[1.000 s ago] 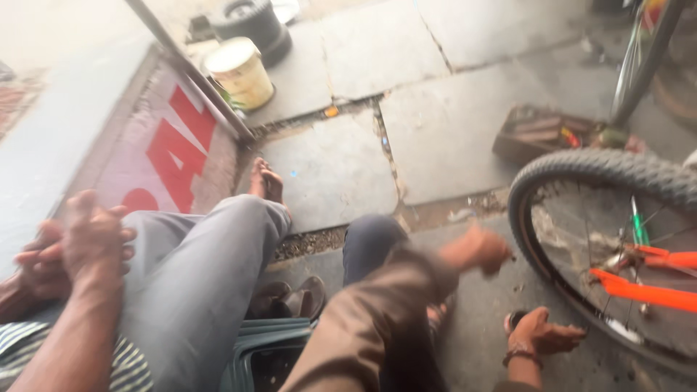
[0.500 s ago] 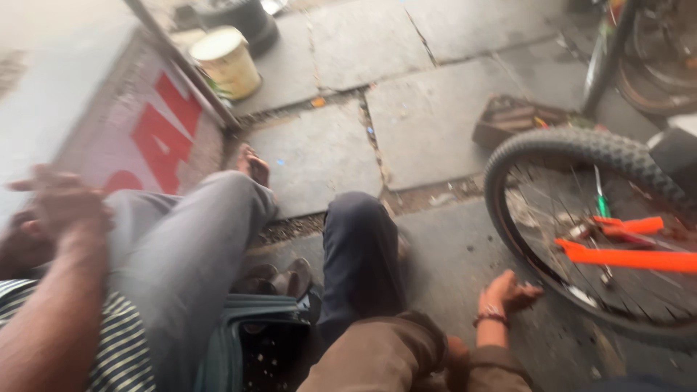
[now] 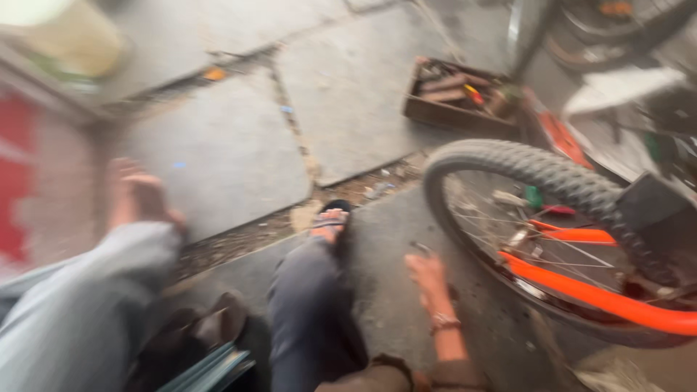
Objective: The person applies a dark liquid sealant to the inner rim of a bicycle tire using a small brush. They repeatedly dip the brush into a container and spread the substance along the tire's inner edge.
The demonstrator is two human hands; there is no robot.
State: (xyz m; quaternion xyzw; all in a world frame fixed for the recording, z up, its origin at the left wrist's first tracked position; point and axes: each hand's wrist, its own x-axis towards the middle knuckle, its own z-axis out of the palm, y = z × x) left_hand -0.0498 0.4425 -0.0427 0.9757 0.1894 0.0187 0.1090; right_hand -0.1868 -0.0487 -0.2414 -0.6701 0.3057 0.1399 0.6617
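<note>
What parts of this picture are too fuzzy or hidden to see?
- Right hand, head view: motion blur hides whether the fingers hold the small dark thing at their tips.
- Left hand: out of view.
- Toolbox: the tools inside are smeared by blur.
- Bicycle wheel: cut off by the right edge.
- Yellow bucket: blurred, cut off at the top.

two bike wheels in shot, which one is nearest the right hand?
The knobby-tyred wheel in the orange frame, just right of the right hand on the pavement. The other wheel sits at the top edge, beyond the tool tray.
</note>
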